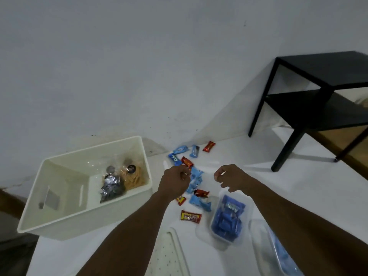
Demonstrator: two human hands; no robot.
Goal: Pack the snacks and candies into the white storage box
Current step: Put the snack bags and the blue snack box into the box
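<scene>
The white storage box [65, 196] stands at the table's left and holds two snack bags, one dark [111, 188] and one orange [133, 178]. Loose blue candies [196, 176] and red candies [201, 193] lie scattered on the white table to its right. My left hand [175, 183] hovers over this pile with its fingers curled in, and seems to grip a small candy that is mostly hidden. A little to the right, my right hand [229, 177] hangs over the table with loosely curled fingers, and nothing shows in it.
A clear tub [216, 235] filled with blue candies sits under my right wrist. A second clear tub [262, 253] lies partly beneath my right forearm. A white perforated lid [169, 255] is at the near edge. A black side table [318, 76] stands far right.
</scene>
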